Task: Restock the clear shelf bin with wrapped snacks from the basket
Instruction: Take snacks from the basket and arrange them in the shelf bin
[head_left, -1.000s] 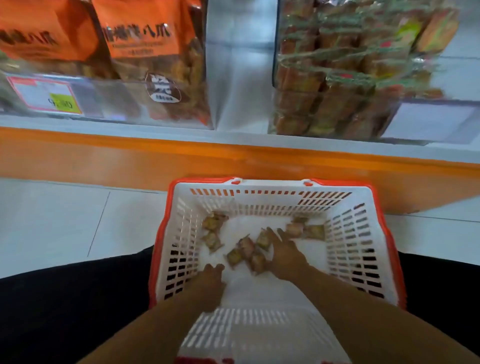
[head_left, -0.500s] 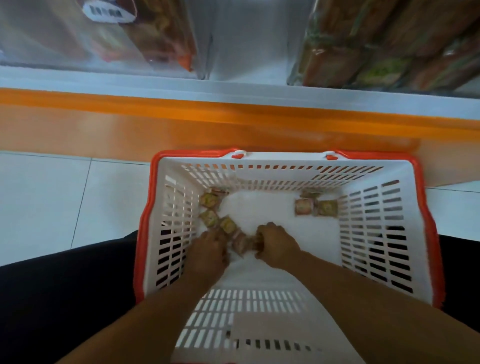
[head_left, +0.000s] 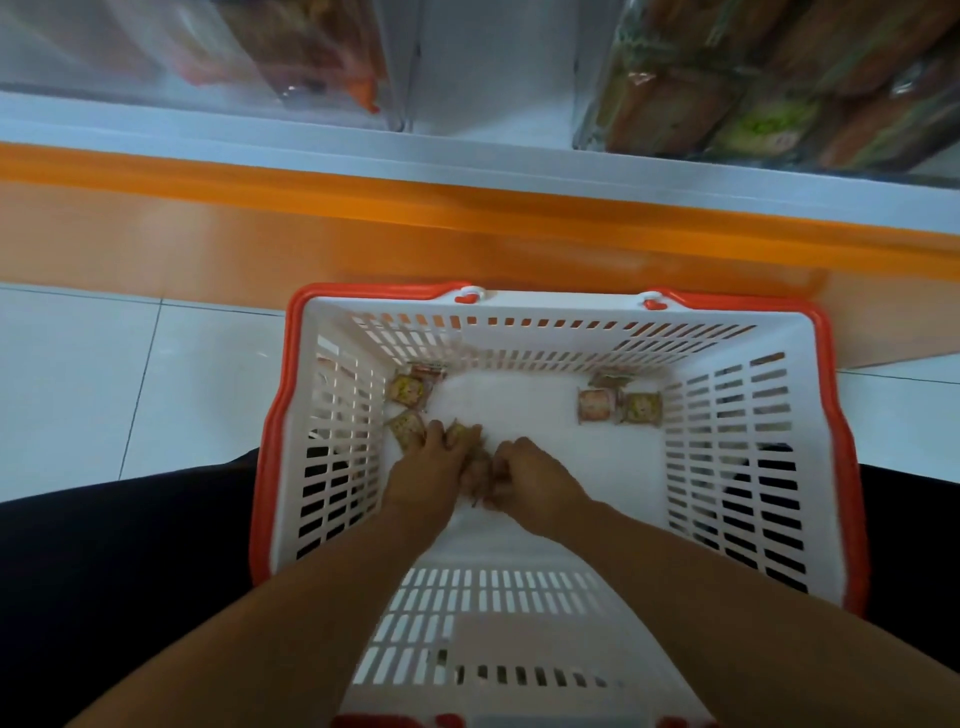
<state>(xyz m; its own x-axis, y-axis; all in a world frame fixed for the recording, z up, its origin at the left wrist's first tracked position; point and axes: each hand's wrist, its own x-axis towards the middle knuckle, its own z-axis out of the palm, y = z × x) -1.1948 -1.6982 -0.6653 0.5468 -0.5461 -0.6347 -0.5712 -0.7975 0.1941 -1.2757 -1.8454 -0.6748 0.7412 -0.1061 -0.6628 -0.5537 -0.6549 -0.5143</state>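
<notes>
The fingers (head_left: 457, 441) of both hands are curled around a small clump of wrapped snacks (head_left: 475, 467) on the basket floor, near its left side. The left hand (head_left: 431, 478) and right hand (head_left: 530, 480) now press together over the pile, where a second ago they were apart and the right one lay spread flat over scattered packets. That gathering suggests a double handful is nearly ready to lift, so this looks like the pickup stage of another restocking trip. Both forearms reach down and forward over the near rim, wrists bent inward, knuckles up. Loose snacks lie at the far left corner (head_left: 410, 389) and a pair at the far right corner (head_left: 618, 405) of the white basket (head_left: 753, 467). The clear shelf bin (head_left: 727, 104) sits on the shelf beyond the orange ledge, already holding stacked packets.
</notes>
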